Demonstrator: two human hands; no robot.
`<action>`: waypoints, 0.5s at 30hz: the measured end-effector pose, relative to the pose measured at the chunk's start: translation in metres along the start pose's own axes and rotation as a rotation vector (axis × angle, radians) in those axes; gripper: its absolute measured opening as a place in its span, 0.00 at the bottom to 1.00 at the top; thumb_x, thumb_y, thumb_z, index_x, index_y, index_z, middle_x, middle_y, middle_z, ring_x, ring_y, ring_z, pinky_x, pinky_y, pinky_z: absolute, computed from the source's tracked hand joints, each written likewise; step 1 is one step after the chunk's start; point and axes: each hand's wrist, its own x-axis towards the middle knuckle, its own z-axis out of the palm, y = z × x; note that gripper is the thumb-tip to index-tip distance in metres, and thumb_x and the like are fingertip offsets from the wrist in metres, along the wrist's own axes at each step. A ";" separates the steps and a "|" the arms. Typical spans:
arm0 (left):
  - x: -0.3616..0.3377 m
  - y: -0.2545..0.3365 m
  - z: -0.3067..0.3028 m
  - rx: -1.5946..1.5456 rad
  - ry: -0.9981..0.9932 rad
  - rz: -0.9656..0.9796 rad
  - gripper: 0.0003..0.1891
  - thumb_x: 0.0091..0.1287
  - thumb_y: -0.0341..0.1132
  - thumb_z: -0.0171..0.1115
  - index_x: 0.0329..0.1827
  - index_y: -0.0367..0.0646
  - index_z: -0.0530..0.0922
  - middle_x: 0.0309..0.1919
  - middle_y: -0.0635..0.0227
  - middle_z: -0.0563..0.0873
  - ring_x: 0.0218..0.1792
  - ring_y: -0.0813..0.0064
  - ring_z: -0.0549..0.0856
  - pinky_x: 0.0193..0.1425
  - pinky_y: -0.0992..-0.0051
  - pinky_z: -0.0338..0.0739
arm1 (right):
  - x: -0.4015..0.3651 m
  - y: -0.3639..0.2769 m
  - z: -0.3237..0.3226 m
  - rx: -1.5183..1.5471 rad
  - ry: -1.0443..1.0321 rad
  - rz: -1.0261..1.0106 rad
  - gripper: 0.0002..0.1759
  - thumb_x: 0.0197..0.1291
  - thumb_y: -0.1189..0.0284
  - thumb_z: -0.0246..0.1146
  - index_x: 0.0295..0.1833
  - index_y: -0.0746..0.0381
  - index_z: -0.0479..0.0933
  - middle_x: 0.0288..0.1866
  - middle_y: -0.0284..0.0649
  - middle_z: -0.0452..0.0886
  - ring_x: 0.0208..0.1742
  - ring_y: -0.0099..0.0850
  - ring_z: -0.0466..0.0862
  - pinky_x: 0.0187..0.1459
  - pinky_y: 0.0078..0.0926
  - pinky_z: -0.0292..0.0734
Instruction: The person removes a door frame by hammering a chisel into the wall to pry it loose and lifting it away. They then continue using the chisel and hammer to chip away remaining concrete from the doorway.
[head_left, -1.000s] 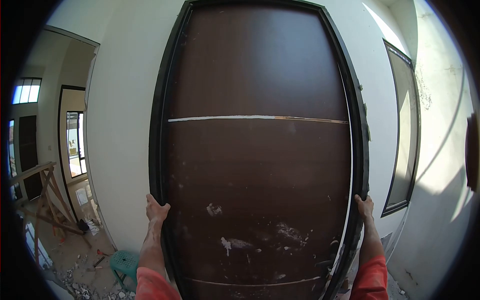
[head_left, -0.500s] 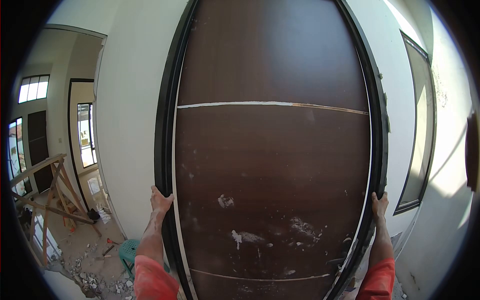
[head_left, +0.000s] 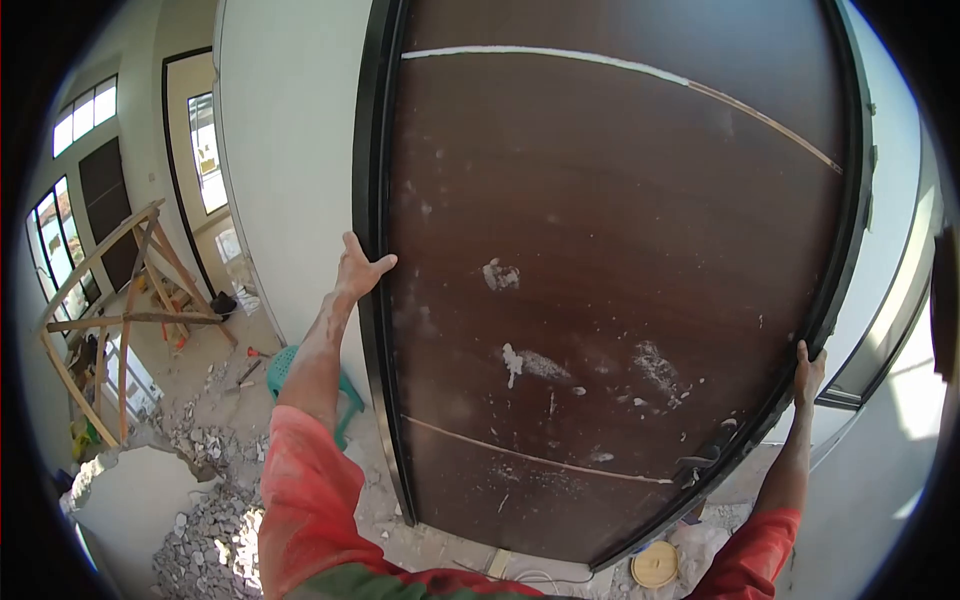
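A brown door panel [head_left: 600, 270] with white smears and two pale cross lines stands before me in a black frame [head_left: 372, 200]. My left hand [head_left: 360, 268] is at the frame's left side, its thumb across the front edge and its fingers pressed against the outer side. On the right side, lower down, my right hand [head_left: 810, 374] grips the frame's edge, with the thumb in front and the other fingers mostly hidden behind. A dark handle [head_left: 705, 458] shows near the door's lower right. The frame's lower end is near the floor.
Broken rubble [head_left: 205, 520] covers the floor at the lower left, near a green plastic stool [head_left: 350, 405]. Wooden trestle-like timbers [head_left: 125, 318] stand farther left. A round yellowish lid [head_left: 654, 565] lies at the lower right. A white wall [head_left: 285, 150] rises left of the frame.
The view has tilted down and turned, so the door's lower end and more rubble show. Both hands remain at the frame's sides; the door and frame now appear slanted.
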 end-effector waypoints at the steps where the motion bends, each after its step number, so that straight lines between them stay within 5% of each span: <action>1: 0.000 -0.008 0.001 -0.002 -0.040 0.001 0.45 0.57 0.46 0.71 0.64 0.28 0.49 0.56 0.27 0.71 0.61 0.37 0.73 0.66 0.54 0.67 | 0.002 0.011 0.002 -0.065 -0.025 0.000 0.35 0.62 0.52 0.61 0.65 0.68 0.65 0.58 0.58 0.77 0.60 0.54 0.77 0.60 0.43 0.69; 4: -0.015 -0.027 0.008 0.118 -0.120 -0.095 0.50 0.59 0.48 0.68 0.70 0.27 0.44 0.66 0.31 0.62 0.68 0.40 0.65 0.72 0.57 0.60 | -0.002 0.033 0.006 -0.260 -0.020 -0.083 0.44 0.60 0.48 0.61 0.71 0.68 0.57 0.61 0.59 0.74 0.62 0.55 0.75 0.62 0.43 0.68; 8: -0.073 -0.029 0.010 0.118 -0.072 -0.194 0.51 0.57 0.47 0.70 0.72 0.31 0.44 0.67 0.38 0.64 0.68 0.42 0.66 0.73 0.58 0.60 | -0.004 0.061 -0.002 -0.371 -0.023 -0.043 0.49 0.59 0.45 0.61 0.71 0.73 0.55 0.67 0.58 0.69 0.66 0.53 0.71 0.65 0.41 0.65; 11: -0.152 -0.071 0.031 -0.028 0.041 -0.242 0.49 0.56 0.47 0.70 0.72 0.32 0.50 0.65 0.40 0.68 0.67 0.44 0.68 0.71 0.58 0.62 | -0.044 0.064 -0.013 -0.302 -0.019 -0.032 0.50 0.57 0.44 0.62 0.70 0.74 0.58 0.70 0.57 0.64 0.70 0.50 0.67 0.67 0.39 0.64; 15: -0.364 -0.160 0.060 0.159 -0.302 -0.442 0.35 0.56 0.51 0.68 0.59 0.34 0.72 0.52 0.46 0.81 0.56 0.51 0.80 0.61 0.62 0.72 | -0.159 0.110 -0.018 -0.168 0.004 0.156 0.42 0.58 0.51 0.66 0.64 0.75 0.65 0.61 0.55 0.71 0.59 0.47 0.74 0.61 0.40 0.68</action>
